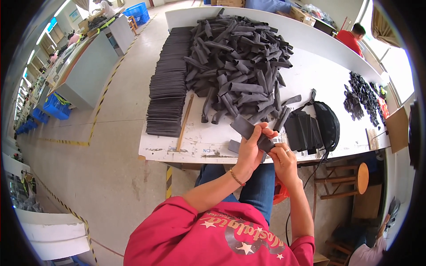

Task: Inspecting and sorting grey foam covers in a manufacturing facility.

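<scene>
My left hand (250, 153) and my right hand (284, 160) come together over the front edge of the white table (164, 153). Both are closed on one dark grey fabric piece (243, 127), its flat end sticking out past my left thumb. My right fingers pinch its other end. Just beyond my hands spreads a big heap of curled, tube-like dark fabric pieces (246, 87). Left of the heap runs a long row of flat dark pieces (166, 88), with a thin wooden stick (185, 122) beside it. Several flat dark pieces (304, 131) lie to the right of my hands.
A black pouch-like bag (327, 126) with a strap rests by the flat pieces. Small dark items (364, 97) are heaped at far right. A low white partition (319, 46) borders the table's back. A wooden stool (362, 178) stands at right; a person in red (352, 39) sits beyond.
</scene>
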